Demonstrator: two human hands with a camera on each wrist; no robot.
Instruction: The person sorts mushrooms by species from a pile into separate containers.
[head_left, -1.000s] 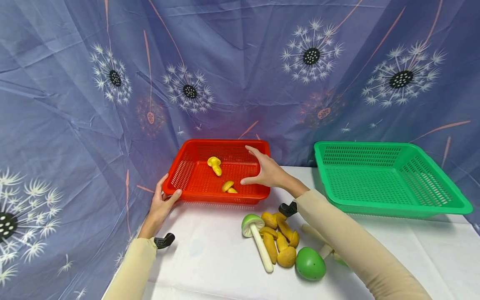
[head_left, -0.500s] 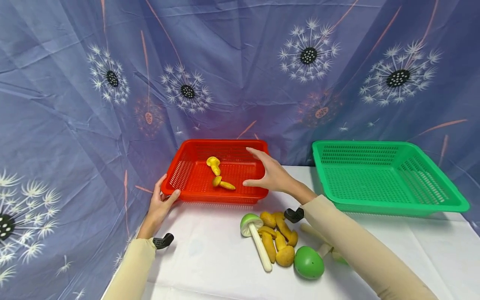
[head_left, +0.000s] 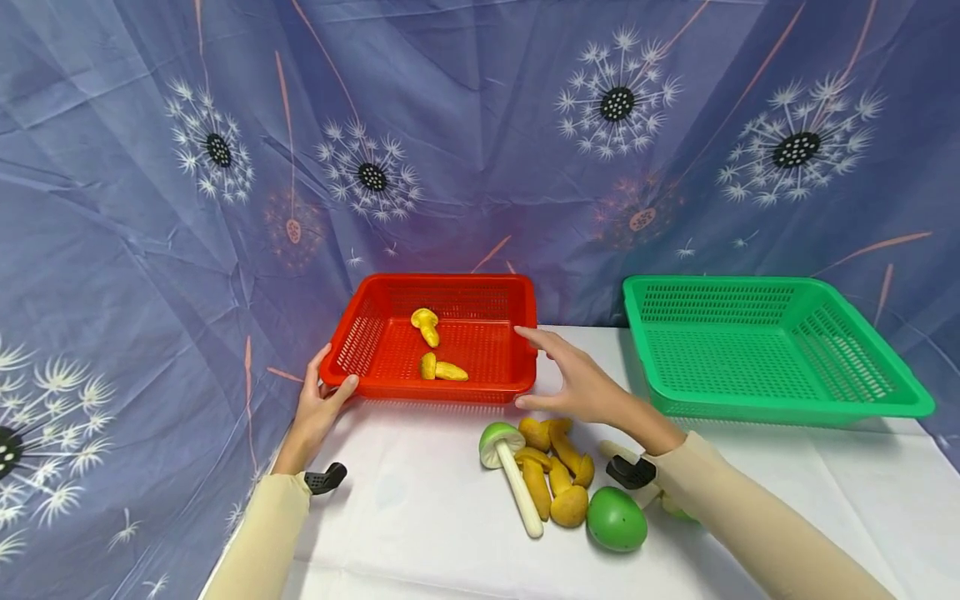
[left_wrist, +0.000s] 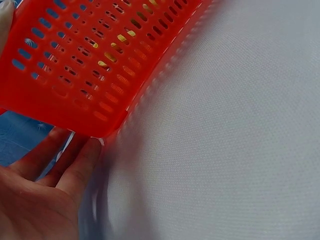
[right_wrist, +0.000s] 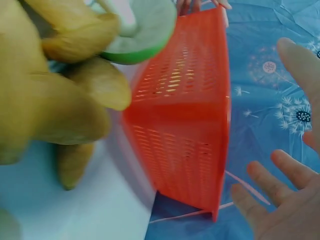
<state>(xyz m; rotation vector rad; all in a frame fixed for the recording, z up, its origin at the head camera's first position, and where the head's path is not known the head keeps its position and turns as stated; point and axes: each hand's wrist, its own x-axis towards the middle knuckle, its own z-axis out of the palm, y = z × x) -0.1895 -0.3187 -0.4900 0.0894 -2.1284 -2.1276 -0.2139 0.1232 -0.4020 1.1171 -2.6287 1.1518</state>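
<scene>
My left hand holds the front left corner of a red plastic basket, its thumb on the rim. In the left wrist view, the fingertips touch the basket's lower corner from outside. Two yellow toy mushrooms lie in the basket: one toward the back, the other near the front wall. Beside the basket's right end, my right hand hovers with spread fingers and thumb, holding nothing. Below it on the table lie several brownish-yellow mushrooms and a green-capped mushroom with a long white stem.
A green basket stands at the right, with no items seen in it. Another green-capped mushroom lies in front, near more pale stems partly hidden by the right forearm. A blue dandelion-print cloth hangs behind and to the left.
The right hand has let go of the second yellow mushroom, which now lies in the red basket, and has drawn back right, out past the rim. The left hand stays at the corner.
</scene>
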